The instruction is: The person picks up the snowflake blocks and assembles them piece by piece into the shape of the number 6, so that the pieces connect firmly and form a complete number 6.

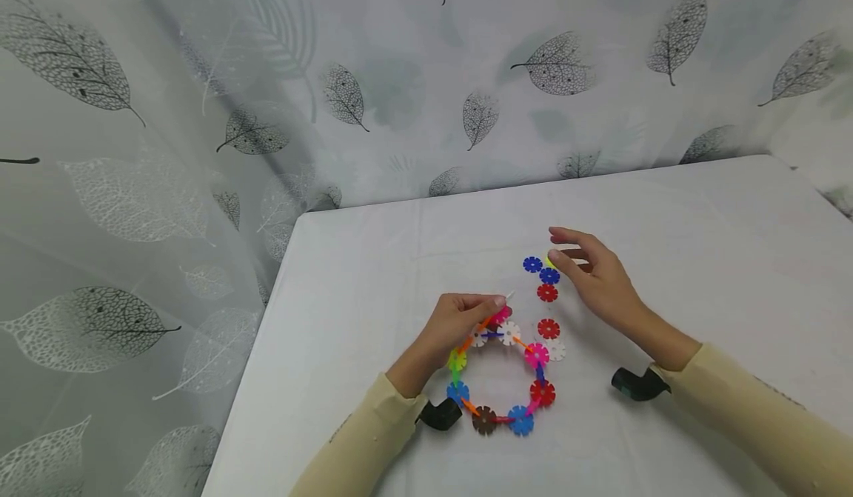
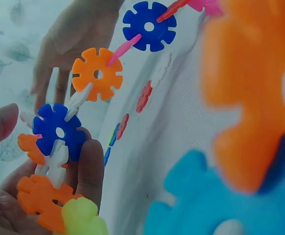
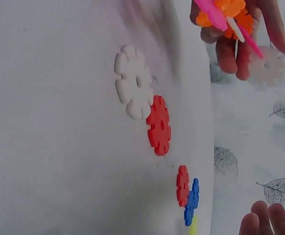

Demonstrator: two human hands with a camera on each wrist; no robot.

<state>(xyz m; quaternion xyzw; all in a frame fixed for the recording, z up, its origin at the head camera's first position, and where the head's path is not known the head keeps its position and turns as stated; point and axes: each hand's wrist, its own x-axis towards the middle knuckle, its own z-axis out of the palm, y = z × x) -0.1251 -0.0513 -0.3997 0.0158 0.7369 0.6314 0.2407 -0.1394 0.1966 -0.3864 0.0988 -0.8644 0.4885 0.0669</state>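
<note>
Notched plastic discs in several colours are slotted together into a ring (image 1: 521, 421) in the head view. At the ring's upper left, my left hand (image 1: 456, 321) grips joined discs between thumb and fingers. In the left wrist view, a blue disc (image 2: 59, 131) and an orange disc (image 2: 39, 198) lie at those fingers. My right hand (image 1: 603, 282) is held over the far end of the loose discs, thumb apart from the fingers. A yellow disc (image 1: 551, 261) lies partly hidden near its thumb. In the right wrist view, its fingertips (image 3: 279, 218) show nothing between them.
Loose discs run in a line right of the ring: a blue disc (image 1: 532, 264), another blue disc (image 1: 549, 275), two red discs (image 1: 549, 328) and a white disc (image 1: 557, 349). A white cloth covers the table (image 1: 360, 260). Behind hangs a leaf-patterned curtain (image 1: 400, 112).
</note>
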